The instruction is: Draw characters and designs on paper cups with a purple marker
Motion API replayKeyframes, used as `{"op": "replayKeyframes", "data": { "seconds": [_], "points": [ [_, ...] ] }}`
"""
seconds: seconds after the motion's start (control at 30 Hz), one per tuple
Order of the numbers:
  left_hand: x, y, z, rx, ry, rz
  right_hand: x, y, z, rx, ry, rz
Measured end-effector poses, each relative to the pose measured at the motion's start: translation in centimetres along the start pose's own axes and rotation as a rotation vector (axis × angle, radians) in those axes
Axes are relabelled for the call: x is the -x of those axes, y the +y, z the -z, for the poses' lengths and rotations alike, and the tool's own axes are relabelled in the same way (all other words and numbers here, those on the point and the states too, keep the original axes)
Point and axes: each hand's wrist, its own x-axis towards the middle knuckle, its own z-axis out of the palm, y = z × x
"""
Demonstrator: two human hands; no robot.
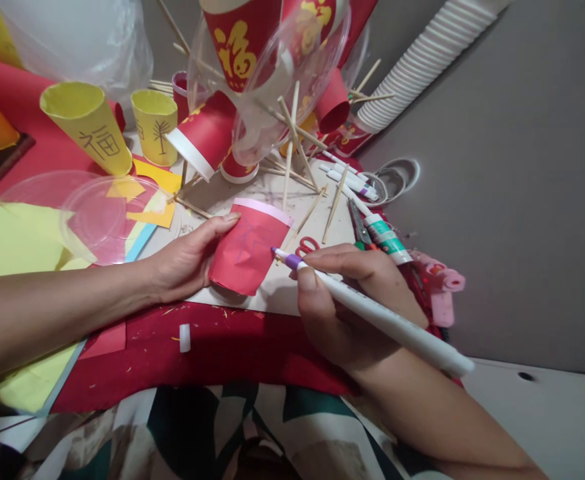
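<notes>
My left hand (192,257) grips a red paper-covered cup (250,257) from its left side, thumb near the top rim. The cup has a pale pink rim and faint purple lines on its side. In my right hand (355,300) is a white marker (377,317) with a purple collar, held between thumb and fingers. Its purple tip is at the cup's right side; whether it touches the paper cannot be made out. A white cap (185,338) lies on the red cloth below the cup.
Yellow cups (87,127) with drawings stand at the back left. Behind the red cup rises a pile of printed cups (240,47), clear lids and sticks. Red-handled scissors (307,246), a glue stick (388,239) and a pink glue gun (440,283) lie rightward.
</notes>
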Motion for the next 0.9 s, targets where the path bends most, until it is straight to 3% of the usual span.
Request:
{"op": "replayKeyframes", "data": {
  "seconds": [0.43, 0.9],
  "points": [
    [0.04, 0.01, -0.06, -0.030, 0.041, 0.020, -0.29, -0.09, 0.23, 0.029, -0.009, 0.023],
    [-0.10, 0.13, 0.01, 0.027, 0.028, 0.013, -0.55, -0.68, 0.64, -0.053, -0.161, 0.036]
  ]
}}
